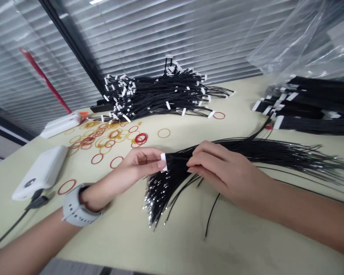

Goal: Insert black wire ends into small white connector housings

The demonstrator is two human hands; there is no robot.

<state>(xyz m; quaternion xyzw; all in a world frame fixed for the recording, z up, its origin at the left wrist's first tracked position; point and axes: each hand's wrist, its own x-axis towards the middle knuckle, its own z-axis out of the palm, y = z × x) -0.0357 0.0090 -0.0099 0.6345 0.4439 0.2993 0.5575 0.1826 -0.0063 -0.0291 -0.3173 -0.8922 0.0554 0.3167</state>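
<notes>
My left hand (137, 164) pinches a small white connector (163, 160) at the end of thin black wires. My right hand (218, 168) is closed round the same wires just to the right of the connector. Under both hands lies a loose bundle of black wires (275, 152), fanned out across the table, with bare shiny tips (154, 206) pointing toward me. A grey watch (74, 208) sits on my left wrist.
A heap of black wires with white connectors (160, 95) lies at the back. Red and yellow rubber bands (109, 139) are scattered at the left. A white power bank (41, 172) with a cable, another white device (61, 124), packed wire bundles (309, 110) and clear plastic bags (304, 38) stand around.
</notes>
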